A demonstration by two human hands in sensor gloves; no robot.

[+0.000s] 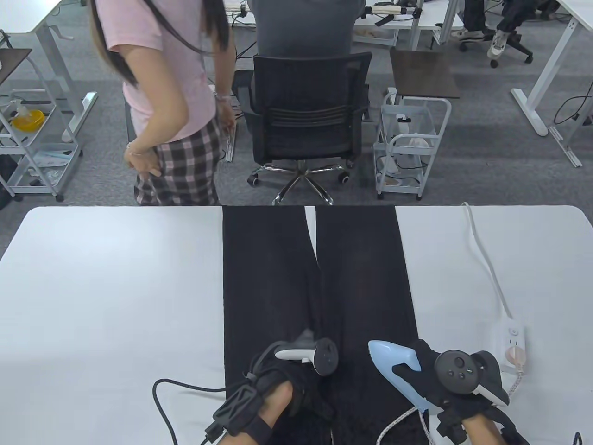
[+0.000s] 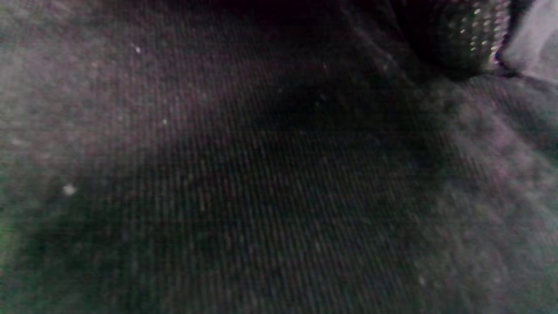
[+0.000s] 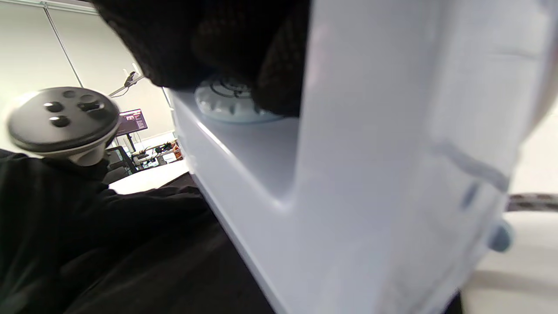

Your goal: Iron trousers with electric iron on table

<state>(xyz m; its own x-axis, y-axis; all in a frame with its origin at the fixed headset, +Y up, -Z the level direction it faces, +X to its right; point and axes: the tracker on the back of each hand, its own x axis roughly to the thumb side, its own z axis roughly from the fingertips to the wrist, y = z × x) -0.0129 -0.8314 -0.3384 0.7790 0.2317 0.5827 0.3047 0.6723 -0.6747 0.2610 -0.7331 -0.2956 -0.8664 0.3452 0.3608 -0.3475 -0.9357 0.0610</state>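
Black trousers (image 1: 361, 278) lie flat on the white table (image 1: 116, 287), legs running to the far edge. My left hand (image 1: 301, 380) rests on the cloth near where the legs meet, fingers mostly hidden under its tracker. The left wrist view is filled with trouser cloth (image 2: 218, 174), with one gloved fingertip (image 2: 457, 35) lying on it. My right hand (image 1: 417, 368) grips the handle of a light-blue iron (image 1: 391, 366), which stands on the right leg with its nose pointing away. In the right wrist view, gloved fingers (image 3: 218, 43) curl over the iron (image 3: 370, 174).
A white power strip (image 1: 513, 343) lies right of the iron, its cable (image 1: 486, 269) running to the far edge. The iron's braided cord (image 1: 398, 419) loops near the front edge. A black glove cable (image 1: 162, 394) curls at front left. A person (image 1: 171, 92) and office chair (image 1: 305, 111) stand beyond the table.
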